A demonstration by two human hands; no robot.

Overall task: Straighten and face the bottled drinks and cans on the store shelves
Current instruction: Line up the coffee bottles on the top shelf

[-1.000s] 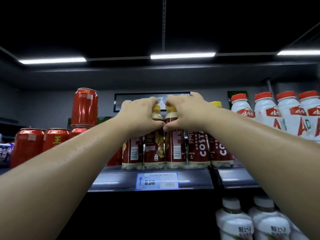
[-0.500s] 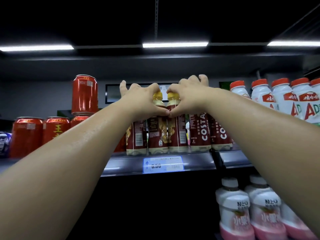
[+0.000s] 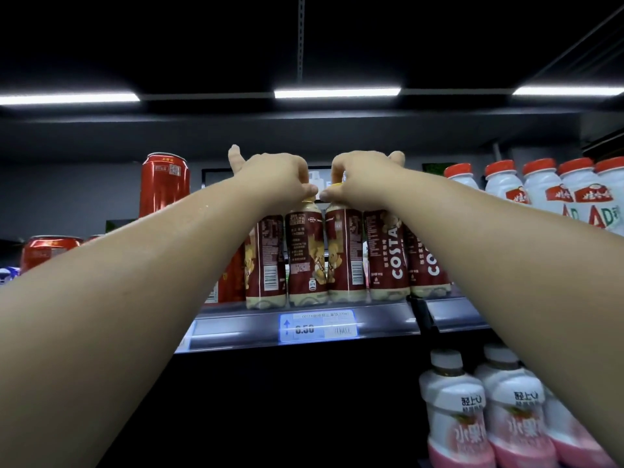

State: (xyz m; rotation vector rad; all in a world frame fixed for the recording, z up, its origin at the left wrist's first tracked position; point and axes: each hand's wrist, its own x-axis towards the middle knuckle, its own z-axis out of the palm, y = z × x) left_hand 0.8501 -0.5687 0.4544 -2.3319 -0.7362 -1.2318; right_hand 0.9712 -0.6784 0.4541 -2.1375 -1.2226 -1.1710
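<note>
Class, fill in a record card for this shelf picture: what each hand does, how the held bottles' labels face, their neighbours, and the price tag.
Left hand: grips the cap of the left held Costa bottle
Right hand: grips the cap of the right held Costa bottle
Held labels: small print and barcode face out, not the big name
Next Costa bottle rightward: COSTA lettering faces out
Far left: red cans, one higher than the rest
Far right: white bottles with red caps
Price tag: on the shelf edge, reads 6.50

"COSTA" runs down the brown bottles [image 3: 388, 251]; the price tag [image 3: 317, 327] reads 6.50.
</note>
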